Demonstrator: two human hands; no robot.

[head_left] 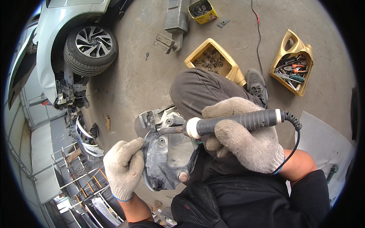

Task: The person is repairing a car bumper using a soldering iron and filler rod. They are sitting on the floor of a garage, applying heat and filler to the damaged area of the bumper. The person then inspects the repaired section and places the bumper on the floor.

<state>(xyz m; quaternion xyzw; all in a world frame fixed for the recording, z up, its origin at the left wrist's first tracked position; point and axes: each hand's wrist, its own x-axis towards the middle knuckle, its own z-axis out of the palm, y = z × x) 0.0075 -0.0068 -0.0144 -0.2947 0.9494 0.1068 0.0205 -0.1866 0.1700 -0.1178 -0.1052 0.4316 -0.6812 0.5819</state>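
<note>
1 soldering iron (245, 118), 1 housing (161, 161), 1 thin strand (149, 140): knit-gloved right hand (249, 147) has its grip wrapped round the iron, knit-gloved left hand (124, 166) a narrow pinch on the strand near the metal tip (171, 130), can't tell if tip touches. Iron is ribbed black, housing is stiff grey plastic, irregular, sitting between left hand and bent knee (192, 89). On concrete floor (140, 19): 2 cut-open gold jugs, tool jug (274, 72) and hardware jug (234, 71), plus 1 yellow tub (207, 18); car wheel (94, 40) at left, iron covers housing's edge, knee hides part of hardware jug.
</note>
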